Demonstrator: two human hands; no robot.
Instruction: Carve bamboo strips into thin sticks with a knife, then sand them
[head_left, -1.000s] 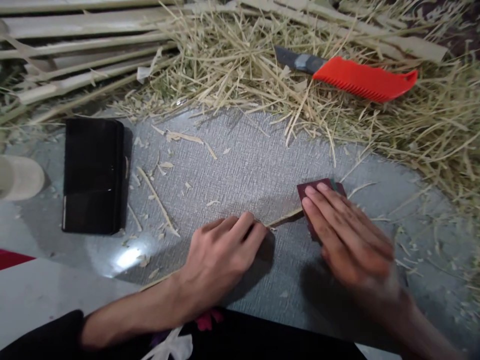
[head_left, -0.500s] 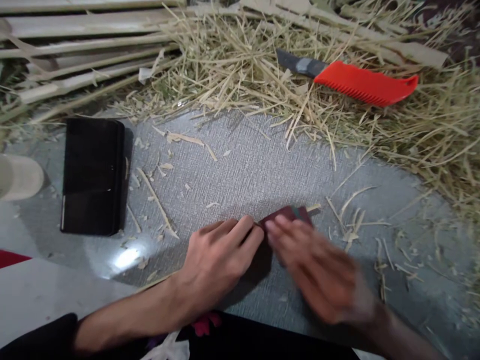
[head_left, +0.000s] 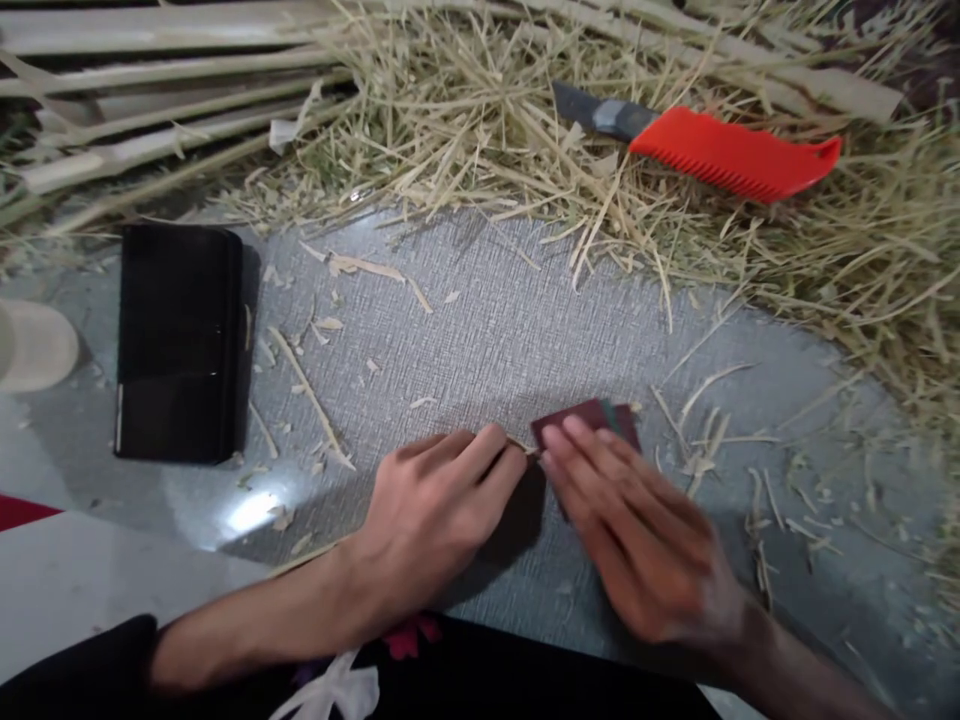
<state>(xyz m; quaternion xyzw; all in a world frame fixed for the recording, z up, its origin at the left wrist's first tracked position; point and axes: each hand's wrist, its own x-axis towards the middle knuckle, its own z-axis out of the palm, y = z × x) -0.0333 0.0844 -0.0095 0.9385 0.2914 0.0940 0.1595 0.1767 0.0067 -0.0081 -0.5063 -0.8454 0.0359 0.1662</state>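
My left hand [head_left: 439, 510] lies knuckles up on the grey floor, fingers curled and pressing down a thin bamboo strip [head_left: 304, 556] that runs under the palm. My right hand [head_left: 637, 530] lies flat with fingers together on a small dark red sandpaper piece [head_left: 589, 418], which covers the strip's far end just right of my left fingertips. The right hand is slightly blurred by motion.
A black rectangular case [head_left: 178, 342] lies at the left. A knife with a red ribbed handle [head_left: 731, 153] rests on a heap of bamboo shavings [head_left: 525, 120] at the back. Long split bamboo slats [head_left: 150, 80] lie at the back left. A pale round object [head_left: 34, 345] sits at the left edge.
My right hand slid the sandpaper leftward along the strip to my left fingertips, and now sits a touch right of there. The left hand stayed put.
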